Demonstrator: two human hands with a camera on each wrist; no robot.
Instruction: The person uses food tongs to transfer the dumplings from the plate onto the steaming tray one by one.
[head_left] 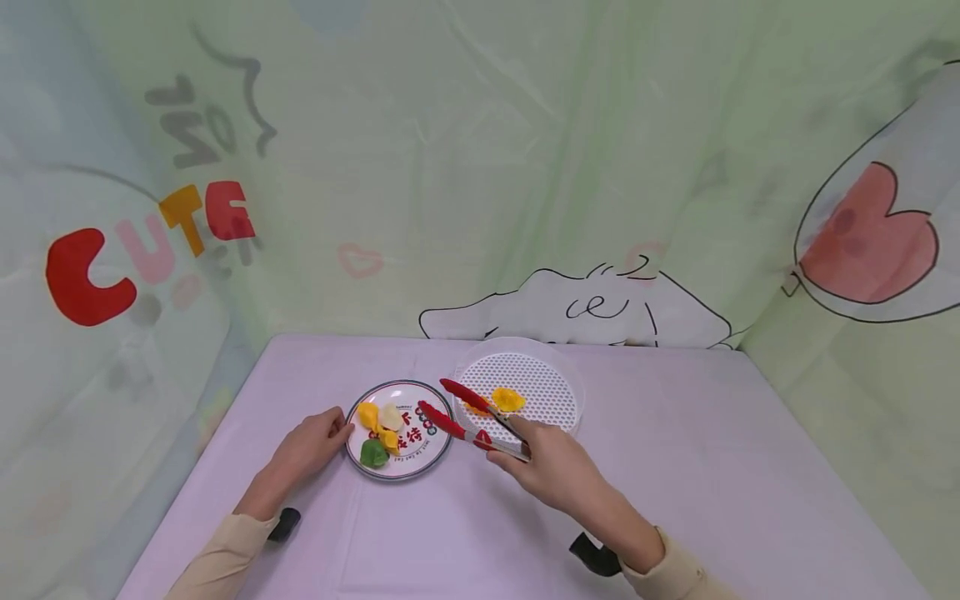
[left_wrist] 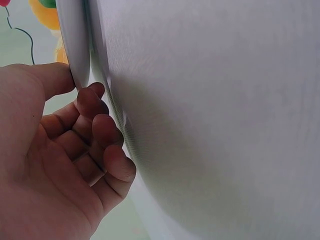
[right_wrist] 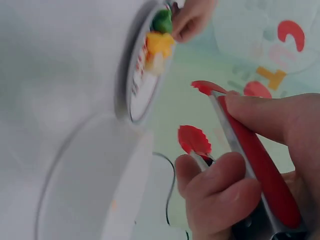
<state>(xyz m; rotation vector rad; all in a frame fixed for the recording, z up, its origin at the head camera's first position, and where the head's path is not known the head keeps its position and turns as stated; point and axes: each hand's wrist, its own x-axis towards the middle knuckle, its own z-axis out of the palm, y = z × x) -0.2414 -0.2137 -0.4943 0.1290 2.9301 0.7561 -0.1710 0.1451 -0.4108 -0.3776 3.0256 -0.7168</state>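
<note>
My left hand (head_left: 312, 442) pinches the left rim of a white plate (head_left: 431, 454) between thumb and fingertips; the left wrist view shows the plate's edge (left_wrist: 76, 45) from the side. Several yellow dumpling-like pieces (head_left: 368, 415), a pale piece (head_left: 390, 417) and a green one (head_left: 373, 453) lie on its left half. With my right hand (head_left: 558, 467) I grip a pair of red-tipped tongs (head_left: 468, 395). Their tips stand apart above the plate's right side and the tray's near left, nothing between them. Beyond them, a white perforated tray (head_left: 558, 383) holds yellow pieces (head_left: 508, 400), one partly hidden by the tongs.
Plate and tray stand side by side on a table with a pale lilac cloth (head_left: 660, 467). Printed fabric (head_left: 480, 167) hangs behind the table and along both sides. A dark strap end (head_left: 283, 525) hangs below the left wrist, another strap (head_left: 596, 554) below the right.
</note>
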